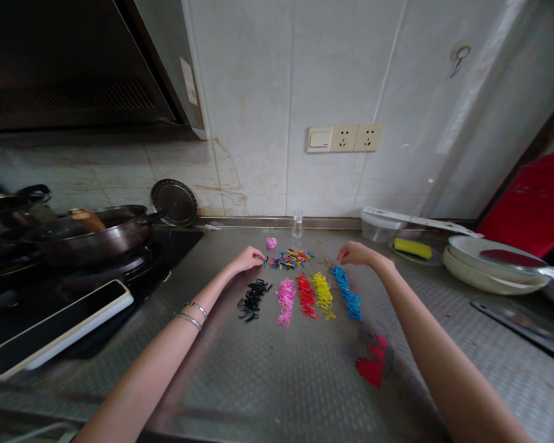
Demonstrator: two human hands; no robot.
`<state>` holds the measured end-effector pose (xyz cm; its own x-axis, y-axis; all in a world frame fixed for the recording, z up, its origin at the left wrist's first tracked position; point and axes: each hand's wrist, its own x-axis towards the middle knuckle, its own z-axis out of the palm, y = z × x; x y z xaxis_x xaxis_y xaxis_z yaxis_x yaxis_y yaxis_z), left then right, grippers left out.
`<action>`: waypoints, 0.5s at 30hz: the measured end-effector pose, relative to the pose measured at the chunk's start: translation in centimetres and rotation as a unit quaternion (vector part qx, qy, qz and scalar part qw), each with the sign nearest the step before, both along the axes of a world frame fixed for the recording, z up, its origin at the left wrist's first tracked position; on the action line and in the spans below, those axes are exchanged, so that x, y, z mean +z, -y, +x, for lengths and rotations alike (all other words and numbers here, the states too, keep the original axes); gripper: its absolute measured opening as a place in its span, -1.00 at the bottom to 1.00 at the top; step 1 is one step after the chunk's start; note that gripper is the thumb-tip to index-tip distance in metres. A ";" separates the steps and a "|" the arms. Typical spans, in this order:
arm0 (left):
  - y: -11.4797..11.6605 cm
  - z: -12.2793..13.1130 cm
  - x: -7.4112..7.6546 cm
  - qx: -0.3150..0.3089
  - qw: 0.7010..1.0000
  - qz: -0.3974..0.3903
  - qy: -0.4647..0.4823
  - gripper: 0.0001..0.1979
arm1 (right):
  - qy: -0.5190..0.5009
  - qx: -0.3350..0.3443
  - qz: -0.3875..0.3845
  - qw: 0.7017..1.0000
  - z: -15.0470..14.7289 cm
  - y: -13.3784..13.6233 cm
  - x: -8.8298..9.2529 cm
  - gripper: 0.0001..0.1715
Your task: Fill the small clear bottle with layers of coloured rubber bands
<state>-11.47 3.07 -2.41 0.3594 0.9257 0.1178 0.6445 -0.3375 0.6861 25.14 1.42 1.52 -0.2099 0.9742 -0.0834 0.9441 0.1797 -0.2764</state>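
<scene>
A mixed pile of small coloured bands lies on the steel counter. In front of it sit sorted rows: black, pink, red, yellow and blue. My left hand is curled with its fingertips pinched at the left edge of the mixed pile. My right hand is curled with fingertips pinched just above the blue row. What either pinch holds is too small to make out. Two bracelets are on my left wrist.
A wok stands on the stove at left, with a phone by it. A small clear bottle and pink item stand behind the pile. Plates, a sponge and a plastic container are at right. A red scrap lies near my right forearm.
</scene>
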 end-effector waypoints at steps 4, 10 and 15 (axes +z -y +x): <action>-0.1 0.1 -0.2 -0.013 0.999 0.030 0.001 -0.78 | -0.017 0.007 0.010 1.000 0.2 0.0 0.2 -0.72; 0.1 0.2 -0.3 -0.028 0.997 0.067 -0.029 -0.79 | -0.021 0.005 0.008 1.000 0.2 0.2 0.7 -0.72; 0.3 0.2 0.0 -0.031 0.997 0.063 -0.042 -0.74 | -0.020 0.000 0.012 1.000 0.4 0.4 1.1 -0.72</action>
